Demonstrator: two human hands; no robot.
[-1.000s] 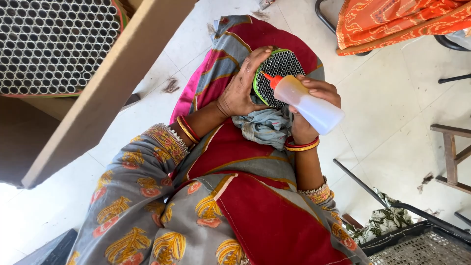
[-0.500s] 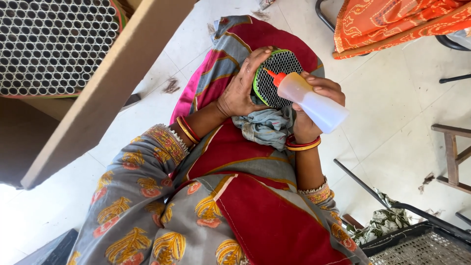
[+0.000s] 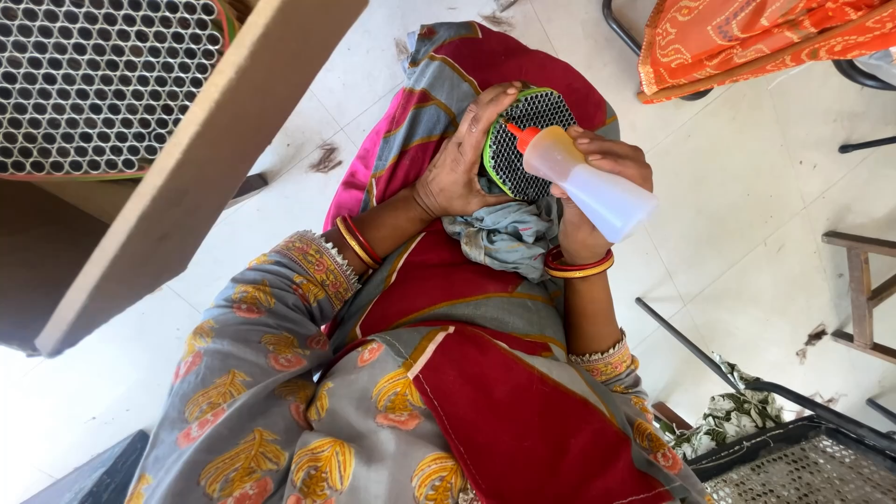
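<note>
Nearest you: your lap, draped in grey printed cloth with a red panel. A crumpled grey rag [image 3: 509, 235] lies just below the bundle.

Your left hand [image 3: 462, 163] is wrapped round the side of a round, green-banded bundle of small tubes [image 3: 525, 142], its honeycomb end face turned toward you. The fingers are closed on the bundle's rim, holding it tilted.

Your right hand [image 3: 597, 173] is clamped round a translucent white plastic squeeze bottle with an orange nozzle [image 3: 583, 182]. The bottle lies right of the bundle and slants up-left.

Change over the last second: the bottle has shifted little, and the nozzle tip now sits on the bundle's face, upper middle. Judgement: dispensing onto the tube ends is under way or just starting; no liquid is discernible.

Beyond the bundle: pale tiled floor with scraps. Far left of the bundle, a large tray of silver tube ends [image 3: 93, 84] behind a cardboard edge. Far right of it, orange patterned fabric [image 3: 747, 37].
</note>
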